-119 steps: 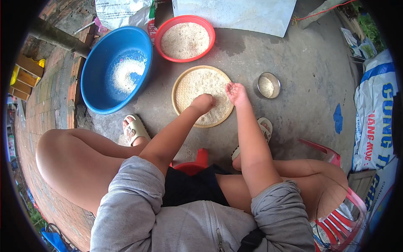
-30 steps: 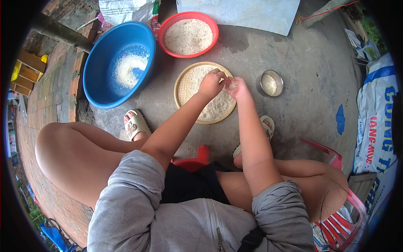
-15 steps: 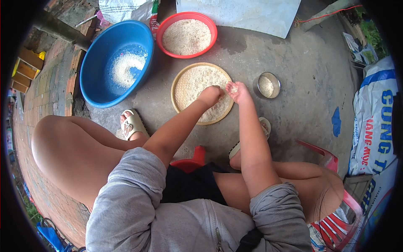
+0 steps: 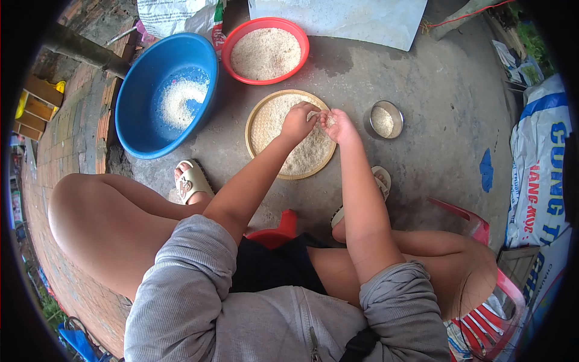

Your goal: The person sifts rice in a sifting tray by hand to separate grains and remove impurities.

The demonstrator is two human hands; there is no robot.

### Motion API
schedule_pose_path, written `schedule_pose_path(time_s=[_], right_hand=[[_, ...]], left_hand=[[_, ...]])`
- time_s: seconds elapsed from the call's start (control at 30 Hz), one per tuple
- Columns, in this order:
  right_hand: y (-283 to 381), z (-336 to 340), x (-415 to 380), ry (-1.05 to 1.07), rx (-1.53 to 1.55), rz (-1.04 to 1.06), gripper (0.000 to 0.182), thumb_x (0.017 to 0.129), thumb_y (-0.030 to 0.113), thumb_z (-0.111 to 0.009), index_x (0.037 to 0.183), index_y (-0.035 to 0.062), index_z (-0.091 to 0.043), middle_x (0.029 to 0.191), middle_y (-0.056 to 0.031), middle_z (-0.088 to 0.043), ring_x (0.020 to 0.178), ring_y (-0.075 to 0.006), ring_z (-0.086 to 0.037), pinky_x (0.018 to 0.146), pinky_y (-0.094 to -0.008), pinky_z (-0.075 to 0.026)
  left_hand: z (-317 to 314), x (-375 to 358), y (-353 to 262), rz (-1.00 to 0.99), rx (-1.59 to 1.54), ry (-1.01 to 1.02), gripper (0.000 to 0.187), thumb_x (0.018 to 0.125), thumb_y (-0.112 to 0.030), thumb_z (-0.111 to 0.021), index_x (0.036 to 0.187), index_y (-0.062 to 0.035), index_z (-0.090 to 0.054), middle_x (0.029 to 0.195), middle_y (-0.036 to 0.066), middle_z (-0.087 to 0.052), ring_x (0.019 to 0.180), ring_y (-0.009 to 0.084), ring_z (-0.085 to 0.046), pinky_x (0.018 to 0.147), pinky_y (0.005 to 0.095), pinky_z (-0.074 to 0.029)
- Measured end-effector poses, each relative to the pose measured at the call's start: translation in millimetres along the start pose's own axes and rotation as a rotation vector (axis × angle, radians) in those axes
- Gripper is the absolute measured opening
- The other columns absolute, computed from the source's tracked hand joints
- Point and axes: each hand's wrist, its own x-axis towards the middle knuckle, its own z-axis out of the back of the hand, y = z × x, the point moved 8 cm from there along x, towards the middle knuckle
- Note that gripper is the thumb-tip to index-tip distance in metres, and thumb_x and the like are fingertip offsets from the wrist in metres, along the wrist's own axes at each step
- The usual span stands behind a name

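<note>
Head view: a patch of grain lies in the blue tub, more fills the red basin, and plenty is left on the woven tray. The left hand bends its fingers to the loosely curled right hand, grip unclear; the metal bowl holds a small share.

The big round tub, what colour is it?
The tub is blue, best seen in the head view.

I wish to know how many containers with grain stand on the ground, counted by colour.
Blue: 1 (basin)
Red: 1 (basin)
Tan: 1 (woven tray)
Silver: 1 (metal bowl)
Total: 4
</note>
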Motion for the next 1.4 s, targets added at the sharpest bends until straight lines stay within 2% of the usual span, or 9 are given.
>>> schedule_pose_path(time_s=[0.27,0.7,0.9,1.03,1.1,1.2,1.23,1.3,1.4], right_hand=[[17.8,39.9,4.2,-0.150,0.089,0.102,0.034,0.098,0.022,-0.033,0.103,-0.0062,-0.051,0.084,-0.0124,-0.056,0.072,-0.0202,-0.055,0.066,-0.0301,-0.049],[7.9,36.3,4.8,-0.137,0.017,0.082,0.035,0.098,0.022,-0.033,0.100,-0.0064,-0.053,0.082,-0.0126,-0.056,0.071,-0.0210,-0.055,0.068,-0.0307,-0.050],[-11.7,18.9,2.6,-0.163,0.004,0.068,0.034,0.097,0.022,-0.033,0.099,-0.0046,-0.054,0.087,-0.0114,-0.056,0.076,-0.0220,-0.056,0.074,-0.0333,-0.051],[-17.2,-12.0,7.2,0.141,0.163,0.043,0.028,0.095,0.020,-0.037,0.097,-0.0030,-0.053,0.092,-0.0115,-0.057,0.085,-0.0253,-0.057,0.085,-0.0368,-0.050],[-12.5,-13.3,9.3,0.038,0.200,0.080,0.028,0.095,0.021,-0.038,0.097,-0.0030,-0.053,0.093,-0.0119,-0.057,0.086,-0.0246,-0.058,0.084,-0.0361,-0.050],[-2.5,-26.7,-4.7,-0.089,0.164,0.237,0.031,0.092,0.021,-0.039,0.097,-0.0048,-0.056,0.092,-0.0134,-0.060,0.082,-0.0233,-0.060,0.076,-0.0338,-0.051],[6.0,-35.0,-14.2,-0.115,0.093,0.358,0.034,0.091,0.021,-0.039,0.097,-0.0066,-0.058,0.090,-0.0145,-0.063,0.078,-0.0226,-0.062,0.069,-0.0322,-0.053],[15.1,-59.0,-38.5,-0.094,-0.169,0.628,0.036,0.093,0.021,-0.039,0.087,-0.0081,-0.061,0.081,-0.0145,-0.065,0.072,-0.0203,-0.063,0.067,-0.0297,-0.053],[7.2,-87.2,-61.0,-0.091,-0.668,1.094,0.027,0.091,0.016,-0.047,0.082,-0.0036,-0.063,0.084,-0.0166,-0.067,0.076,-0.0272,-0.064,0.072,-0.0365,-0.050]], left_hand=[[-67.6,-51.2,-15.1,-0.442,0.251,0.473,0.032,0.076,-0.012,-0.064,0.108,-0.0094,-0.064,0.113,0.003,-0.062,0.103,0.0235,-0.057,0.088,0.0342,-0.049],[-53.6,-47.7,12.3,-0.281,0.192,0.611,0.016,0.075,-0.006,-0.061,0.090,-0.0080,-0.068,0.090,0.009,-0.066,0.086,0.0253,-0.064,0.072,0.0337,-0.052],[-4.2,-4.3,-8.1,-0.071,-0.168,0.191,0.015,0.070,-0.006,-0.069,0.085,-0.0066,-0.071,0.078,0.010,-0.067,0.068,0.0255,-0.064,0.067,0.0325,-0.052],[-2.1,9.0,-40.3,-0.170,-0.062,0.276,0.022,0.072,-0.011,-0.071,0.094,-0.0087,-0.070,0.100,0.010,-0.066,0.093,0.0240,-0.062,0.085,0.0343,-0.049],[-2.5,11.0,-34.9,-0.136,-0.036,0.211,0.026,0.080,-0.017,-0.068,0.104,-0.0083,-0.067,0.112,0.012,-0.062,0.106,0.0248,-0.056,0.091,0.0369,-0.045],[-10.7,0.2,21.6,0.577,-0.758,0.049,0.046,0.096,-0.039,-0.043,0.126,-0.0050,-0.052,0.119,0.015,-0.057,0.108,0.0260,-0.053,0.092,0.0394,-0.043],[-9.7,0.7,23.3,0.576,-0.760,0.044,0.046,0.096,-0.039,-0.043,0.126,-0.0050,-0.052,0.119,0.015,-0.057,0.108,0.0260,-0.053,0.092,0.0394,-0.043],[-39.7,-22.1,35.9,1.083,-1.561,-0.035,0.042,0.098,-0.034,-0.037,0.119,-0.0028,-0.055,0.115,0.016,-0.059,0.109,0.0255,-0.054,0.096,0.0389,-0.042],[-51.2,-12.9,36.0,0.905,-1.855,0.029,0.038,0.098,-0.030,-0.033,0.112,-0.0031,-0.056,0.112,0.016,-0.060,0.106,0.0268,-0.056,0.094,0.0400,-0.045]])
